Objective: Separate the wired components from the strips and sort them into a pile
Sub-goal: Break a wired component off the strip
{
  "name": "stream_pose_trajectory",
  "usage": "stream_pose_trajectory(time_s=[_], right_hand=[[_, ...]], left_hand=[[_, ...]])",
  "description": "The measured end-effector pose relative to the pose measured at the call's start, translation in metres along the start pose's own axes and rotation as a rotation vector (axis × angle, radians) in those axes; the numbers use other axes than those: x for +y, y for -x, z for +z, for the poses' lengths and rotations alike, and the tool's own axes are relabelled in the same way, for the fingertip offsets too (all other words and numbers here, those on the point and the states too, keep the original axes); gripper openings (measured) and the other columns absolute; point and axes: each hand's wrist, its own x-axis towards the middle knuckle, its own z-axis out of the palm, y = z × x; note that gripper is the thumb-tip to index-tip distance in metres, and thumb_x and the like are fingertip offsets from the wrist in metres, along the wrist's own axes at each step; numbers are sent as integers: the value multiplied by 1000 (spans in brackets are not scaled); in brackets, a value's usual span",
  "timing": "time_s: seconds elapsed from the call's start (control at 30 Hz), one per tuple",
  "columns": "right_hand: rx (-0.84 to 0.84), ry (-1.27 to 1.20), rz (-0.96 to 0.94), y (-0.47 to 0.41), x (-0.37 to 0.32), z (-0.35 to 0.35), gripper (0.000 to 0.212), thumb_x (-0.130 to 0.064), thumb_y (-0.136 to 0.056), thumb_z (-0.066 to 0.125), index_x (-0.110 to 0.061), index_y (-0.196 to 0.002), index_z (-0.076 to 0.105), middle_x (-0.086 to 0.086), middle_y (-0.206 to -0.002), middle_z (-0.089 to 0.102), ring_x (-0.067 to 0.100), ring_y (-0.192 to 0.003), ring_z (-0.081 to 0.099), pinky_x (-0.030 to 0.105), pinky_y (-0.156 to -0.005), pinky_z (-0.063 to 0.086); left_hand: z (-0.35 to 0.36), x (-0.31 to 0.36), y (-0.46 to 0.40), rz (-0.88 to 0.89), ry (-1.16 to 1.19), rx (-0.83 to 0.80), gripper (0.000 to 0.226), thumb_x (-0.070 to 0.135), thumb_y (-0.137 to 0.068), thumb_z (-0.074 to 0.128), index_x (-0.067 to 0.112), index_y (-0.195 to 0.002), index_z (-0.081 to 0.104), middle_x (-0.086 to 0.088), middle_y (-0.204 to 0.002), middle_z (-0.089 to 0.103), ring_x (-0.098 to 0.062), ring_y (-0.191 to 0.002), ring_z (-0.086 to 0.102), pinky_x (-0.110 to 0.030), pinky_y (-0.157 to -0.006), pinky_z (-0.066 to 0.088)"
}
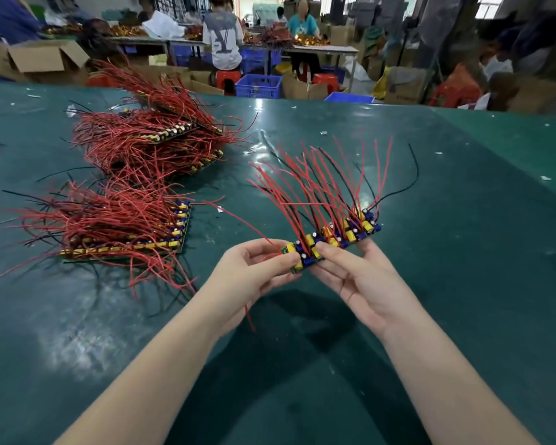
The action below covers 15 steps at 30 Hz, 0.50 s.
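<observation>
At frame centre, the left hand [257,268] pinched the near end of the green wired component strip [334,240], while the right hand [360,277] gripped beside it, the strip running up-right.

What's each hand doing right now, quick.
Left hand: pinches the near end of the strip.
Right hand: grips the same strip.

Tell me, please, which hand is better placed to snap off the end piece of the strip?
Probably the left hand: its fingers already pinch the end piece, nearest the piles. The right hand grips the strip beside it and can brace.
</observation>
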Motion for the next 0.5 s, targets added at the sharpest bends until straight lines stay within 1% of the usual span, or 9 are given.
stream_pose_trajectory(time_s=[0.07,0.1,0.2,0.27,0.33,0.4,0.47,0.5], right_hand=[[-13,70,-15,0,-2,-1,35,3,-77,69,-12,-106,55,18,-99,73,27,-86,73,29,-71,58],[-19,104,-24,1,-3,-1,35,4,-77,69,-11,-106,56,17,-99,73,28,-87,73,30,-71,58],[-26,177,-51,3,-6,-1,39,3,-72,73,-9,-107,58,18,-99,72,29,-89,72,31,-70,58],[-46,191,-52,4,-8,0,44,-4,-66,76,-9,-106,59,16,-99,73,29,-91,72,31,-71,58],[-62,184,-38,4,-8,0,45,-6,-64,76,-10,-106,59,16,-99,73,28,-91,72,31,-72,58],[-60,145,-21,4,-6,1,44,-4,-63,76,-11,-104,60,16,-98,73,27,-89,72,31,-71,58],[-52,95,-13,4,-4,1,39,-4,-62,76,-12,-97,62,16,-97,74,26,-87,73,30,-70,58],[-50,73,-7,4,-3,1,35,-3,-62,76,-13,-93,63,17,-97,74,25,-86,73,29,-69,58]], left_hand=[[-1,0,1,-36,-41,-5,11,2,-83,66,2,-94,69,-12,-88,73,-14,-74,68,-19,-65,56],[-1,-1,1,-52,-60,-5,8,4,-81,69,5,-89,72,-12,-87,73,-13,-72,67,-20,-65,56],[-1,2,3,-90,-80,11,5,11,-65,77,16,-68,77,-7,-79,73,-10,-66,68,-19,-62,56],[-1,2,4,-94,-71,2,7,14,-59,77,19,-63,76,-4,-73,73,-8,-63,67,-18,-60,56],[-1,2,5,-94,-61,1,6,14,-58,77,15,-63,76,-4,-72,72,-8,-60,67,-18,-59,55],[-1,2,5,-101,-52,23,14,15,-58,77,11,-71,74,-7,-75,72,-8,-60,66,-18,-59,55],[-1,1,5,-108,-47,40,20,15,-62,77,7,-80,71,-7,-75,71,-8,-60,65,-18,-60,55],[-2,1,5,-105,-42,41,18,12,-67,76,5,-83,70,-6,-73,71,-7,-59,64,-18,-60,55]])
